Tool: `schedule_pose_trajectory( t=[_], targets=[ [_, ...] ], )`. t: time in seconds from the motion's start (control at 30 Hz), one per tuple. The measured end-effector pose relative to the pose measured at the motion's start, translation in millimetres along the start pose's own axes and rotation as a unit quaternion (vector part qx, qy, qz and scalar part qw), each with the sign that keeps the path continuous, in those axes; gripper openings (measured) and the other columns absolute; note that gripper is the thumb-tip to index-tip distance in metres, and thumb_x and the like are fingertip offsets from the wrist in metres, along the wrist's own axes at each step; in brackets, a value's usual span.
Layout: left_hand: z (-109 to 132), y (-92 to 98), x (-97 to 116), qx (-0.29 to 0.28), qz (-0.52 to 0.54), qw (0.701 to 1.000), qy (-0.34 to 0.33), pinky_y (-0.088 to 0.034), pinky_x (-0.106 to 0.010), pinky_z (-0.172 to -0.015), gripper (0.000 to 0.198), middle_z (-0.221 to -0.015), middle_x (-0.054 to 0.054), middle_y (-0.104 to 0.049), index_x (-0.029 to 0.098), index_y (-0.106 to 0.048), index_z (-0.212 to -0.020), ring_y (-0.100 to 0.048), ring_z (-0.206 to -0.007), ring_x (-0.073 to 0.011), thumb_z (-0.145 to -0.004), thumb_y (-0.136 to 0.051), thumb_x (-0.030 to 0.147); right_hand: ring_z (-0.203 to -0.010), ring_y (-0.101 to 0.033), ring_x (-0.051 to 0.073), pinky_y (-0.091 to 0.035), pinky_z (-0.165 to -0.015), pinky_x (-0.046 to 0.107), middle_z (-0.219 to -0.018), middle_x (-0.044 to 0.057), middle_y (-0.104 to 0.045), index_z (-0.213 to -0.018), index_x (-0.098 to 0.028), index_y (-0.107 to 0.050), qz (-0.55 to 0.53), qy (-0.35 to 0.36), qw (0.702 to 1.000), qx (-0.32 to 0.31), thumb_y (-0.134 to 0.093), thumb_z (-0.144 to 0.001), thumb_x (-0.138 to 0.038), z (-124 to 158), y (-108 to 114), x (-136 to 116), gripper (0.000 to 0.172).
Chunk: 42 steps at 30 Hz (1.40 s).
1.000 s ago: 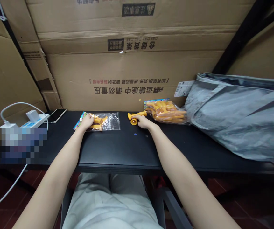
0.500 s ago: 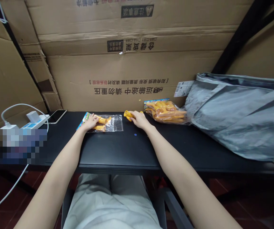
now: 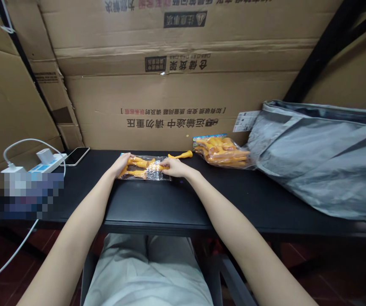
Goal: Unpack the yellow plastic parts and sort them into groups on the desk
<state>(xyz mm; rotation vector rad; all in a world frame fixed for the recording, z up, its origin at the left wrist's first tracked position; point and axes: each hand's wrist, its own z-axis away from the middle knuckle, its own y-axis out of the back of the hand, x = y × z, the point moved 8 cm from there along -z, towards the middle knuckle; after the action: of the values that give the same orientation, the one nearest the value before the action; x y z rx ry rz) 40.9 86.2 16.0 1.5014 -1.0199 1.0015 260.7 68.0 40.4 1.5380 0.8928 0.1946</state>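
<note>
A clear plastic bag (image 3: 151, 173) lies on the black table with several orange horn-shaped plastic pieces (image 3: 137, 174) in it. The fingers of my left hand (image 3: 121, 165) are closed on the bag's left end, covering most of its printed header. At the opposite end, my right hand (image 3: 175, 167) is closed round another orange piece, whose tip points left into or over the bag's mouth; I cannot tell which. Just behind my right hand, a loose orange piece (image 3: 183, 155) lies on the table, its flared end to the right.
A fuller bag of orange pieces (image 3: 219, 152) sits to the right, against a large grey fabric bag (image 3: 316, 157). On the left are a phone (image 3: 77, 156), a power strip (image 3: 53, 162) and a white cable. Cardboard (image 3: 176, 93) stands along the table's back.
My right hand has moved left to the bag's right end with an orange piece, leaving one loose piece behind. The bag has shifted slightly right, and my left hand now grips its left end.
</note>
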Motion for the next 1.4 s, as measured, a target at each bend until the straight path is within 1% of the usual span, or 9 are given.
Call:
schedule_pose_trajectory(
  t=[0.13,0.23,0.37,0.67,0.77,0.87,1.0,1.13,1.4],
  targets=[
    [3,-5.3,-1,-0.006,0.021,0.999,0.027,-0.05,-0.032,-0.084,0.032,-0.099,-0.007,-0.067,0.018,-0.062,-0.088,-0.063,-0.091,-0.0184,-0.091,-0.04,0.042,-0.073,-0.061,0.017,-0.043,-0.071,0.027,-0.076,-0.001,-0.067,-0.095,-0.018,-0.074,-0.091,-0.043,0.995,0.02,-0.058,-0.073,-0.016,-3,-5,8,0.027],
    [3,-9.3,-4,-0.01,0.047,0.998,0.044,-0.051,-0.029,-0.08,0.033,-0.096,-0.006,-0.066,0.019,-0.059,-0.094,-0.064,-0.089,-0.0171,-0.093,-0.036,0.043,-0.077,-0.063,0.019,-0.044,-0.078,0.031,-0.074,0.0,-0.068,-0.091,-0.019,-0.075,-0.109,-0.083,0.99,0.035,-0.063,-0.073,-0.02,-3,-10,10,0.021],
    [1,-6.4,-7,0.002,0.028,0.999,0.043,-0.051,-0.027,-0.076,0.034,-0.096,-0.006,-0.065,0.02,-0.057,-0.1,-0.063,-0.092,-0.0174,-0.093,-0.034,0.044,-0.084,-0.064,0.022,-0.043,-0.086,0.035,-0.075,0.0,-0.07,-0.083,-0.022,-0.074,-0.099,-0.043,0.993,0.044,-0.069,-0.073,-0.025,-5,-15,-1,0.012],
    [-2,8.5,-8,0.059,-0.06,0.996,0.029,-0.049,-0.029,-0.08,0.027,-0.102,-0.008,-0.068,0.017,-0.06,-0.095,-0.063,-0.092,-0.0189,-0.087,-0.039,0.033,-0.077,-0.063,0.021,-0.045,-0.073,0.027,-0.072,0.005,-0.068,-0.068,-0.018,-0.067,-0.063,-0.009,0.998,0.01,-0.066,-0.075,-0.025,-5,-22,-6,0.011],
    [0,19.5,1,0.09,-0.173,0.981,-0.001,-0.048,-0.032,-0.084,0.025,-0.103,-0.01,-0.069,0.017,-0.061,-0.092,-0.063,-0.096,-0.022,-0.086,-0.042,0.033,-0.076,-0.063,0.019,-0.046,-0.071,0.026,-0.074,0.004,-0.069,-0.076,-0.018,-0.07,-0.1,0.019,0.995,0.011,-0.063,-0.077,-0.025,-4,-22,-12,0.011],
    [2,31.9,8,0.114,-0.326,0.938,0.0,-0.047,-0.035,-0.084,0.021,-0.1,-0.014,-0.071,0.019,-0.064,-0.086,-0.064,-0.1,-0.0277,-0.082,-0.048,0.032,-0.068,-0.061,0.016,-0.047,-0.066,0.025,-0.068,0.001,-0.066,-0.081,-0.016,-0.071,-0.148,-0.001,0.989,0.014,-0.061,-0.076,-0.023,-6,-24,-7,0.013],
    [2,28.7,3,0.034,-0.44,0.896,0.042,-0.048,-0.038,-0.079,0.029,-0.099,-0.019,-0.072,0.019,-0.066,-0.077,-0.066,-0.098,-0.035,-0.078,-0.053,0.044,-0.065,-0.06,0.015,-0.049,-0.063,0.026,-0.069,0.001,-0.067,-0.09,-0.014,-0.071,-0.264,-0.088,0.959,0.045,-0.063,-0.071,-0.014,-9,-26,12,0.021],
    [4,14.5,1,-0.051,-0.484,0.873,0.024,-0.049,-0.037,-0.078,0.044,-0.1,-0.02,-0.072,0.019,-0.065,-0.074,-0.067,-0.097,-0.0355,-0.078,-0.048,0.059,-0.07,-0.063,0.016,-0.052,-0.066,0.029,-0.082,0.007,-0.071,-0.095,-0.013,-0.071,-0.363,-0.112,0.923,0.059,-0.064,-0.071,-0.013,-9,-32,19,0.025],
    [8,1.9,4,-0.086,-0.473,0.877,0.002,-0.047,-0.034,-0.073,0.038,-0.085,-0.015,-0.071,0.021,-0.059,-0.066,-0.068,-0.087,-0.0324,-0.077,-0.051,0.057,-0.075,-0.064,0.018,-0.051,-0.073,0.032,-0.081,0.006,-0.069,-0.088,-0.013,-0.069,-0.294,-0.082,0.949,0.073,-0.066,-0.072,-0.023,-13,-33,20,0.019]
  ],
)
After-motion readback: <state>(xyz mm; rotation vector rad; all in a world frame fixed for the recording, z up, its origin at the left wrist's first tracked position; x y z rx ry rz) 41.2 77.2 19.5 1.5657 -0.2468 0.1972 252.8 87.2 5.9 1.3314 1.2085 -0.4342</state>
